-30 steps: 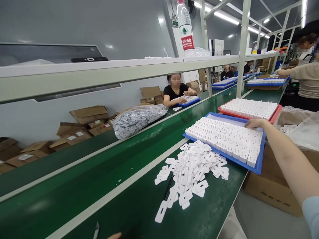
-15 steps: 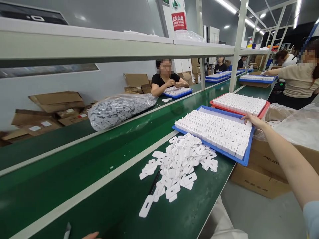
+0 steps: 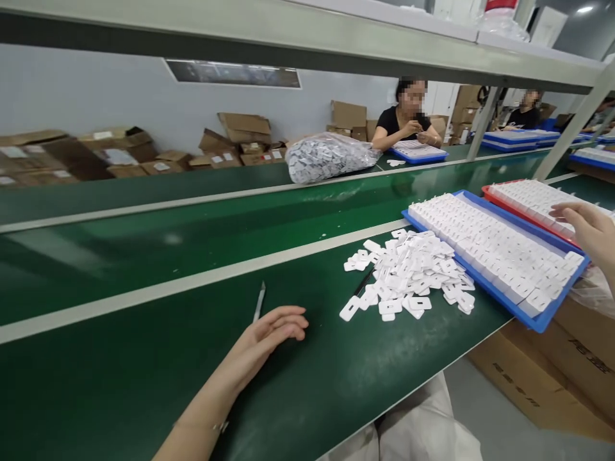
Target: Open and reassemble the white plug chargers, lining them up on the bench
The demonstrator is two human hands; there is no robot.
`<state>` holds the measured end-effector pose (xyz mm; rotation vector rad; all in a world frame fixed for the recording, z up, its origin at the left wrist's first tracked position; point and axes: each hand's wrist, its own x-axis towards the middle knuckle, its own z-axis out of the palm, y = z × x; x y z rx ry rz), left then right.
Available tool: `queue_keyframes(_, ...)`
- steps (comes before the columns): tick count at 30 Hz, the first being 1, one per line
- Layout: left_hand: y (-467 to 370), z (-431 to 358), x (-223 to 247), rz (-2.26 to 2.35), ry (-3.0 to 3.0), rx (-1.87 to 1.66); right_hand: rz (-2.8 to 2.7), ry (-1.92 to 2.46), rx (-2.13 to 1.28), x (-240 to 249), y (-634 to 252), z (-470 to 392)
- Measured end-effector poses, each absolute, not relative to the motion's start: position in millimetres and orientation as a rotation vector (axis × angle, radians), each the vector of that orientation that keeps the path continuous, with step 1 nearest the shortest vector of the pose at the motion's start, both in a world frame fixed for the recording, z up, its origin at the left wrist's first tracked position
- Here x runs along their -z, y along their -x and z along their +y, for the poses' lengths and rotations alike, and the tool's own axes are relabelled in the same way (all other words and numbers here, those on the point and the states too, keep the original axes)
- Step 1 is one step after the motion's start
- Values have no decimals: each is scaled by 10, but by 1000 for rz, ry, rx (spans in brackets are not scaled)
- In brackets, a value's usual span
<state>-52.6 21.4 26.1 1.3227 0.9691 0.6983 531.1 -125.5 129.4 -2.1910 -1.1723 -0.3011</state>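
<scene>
My left hand [image 3: 273, 331] rests low over the green table [image 3: 158, 384], fingers loosely extended with nothing in them. Just beyond it lies a slim, pale pointed tool [image 3: 260, 301]. My right hand [image 3: 589, 225] hovers by the right edge of the view, fingers apart and holding nothing visible. Below it is a blue tray [image 3: 542, 322] with rows of small white blocks [image 3: 485, 237], each with a thin upright piece on top. Between the hands spreads a heap of white slotted tags [image 3: 413, 272]. A thin black stick [image 3: 364, 282] pokes out from under them.
A red tray [image 3: 489, 192] of similar white pieces stands behind the blue one. Across the green belt sit a clear bag of parts [image 3: 329, 159] and a person [image 3: 389, 121] working over another blue tray [image 3: 435, 157]. A shelf beam [image 3: 336, 48] crosses overhead; cardboard boxes [image 3: 538, 384] stand below right.
My right hand has let go of the blue tray's edge and lifted off. My left hand has come further into view, near the pale tool. The view has turned left.
</scene>
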Motion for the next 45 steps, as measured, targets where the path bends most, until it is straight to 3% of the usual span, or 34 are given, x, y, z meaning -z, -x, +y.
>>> queue_keyframes(5, 505, 174, -213, 889, -1389, -754, -2224, 1726, -16, -1483, -3715, -856)
queue_keyframes(9, 483, 134, -163, 856, -1435, -843, -2712, 1326, 159, -1116, -2731, -381)
queue_keyframes(12, 498, 133, -121, 879, -1506, -947, -2871, 1367, 300, -803, -2365, -3)
queue_keyframes(20, 562, 191, -62, 1108, -1820, -1049, -2890, 1555, 244, -634, -2165, 249)
queue_keyframes(29, 792, 365, -41, 1890, -2086, -1046, -2822, 1711, 35, -639, -2093, 247)
queue_keyframes(36, 769, 371, 23, 1935, -2286, -820, -2773, 1654, 32, -525, -2168, 235)
queue_keyframes(42, 798, 420, 45, 1952, -2282, -801, -2730, 1447, 272, -389, -2188, 196)
queue_keyframes(45, 805, 452, 55, 2001, -2235, -823, -2707, 1338, 206, -320, -2080, 191)
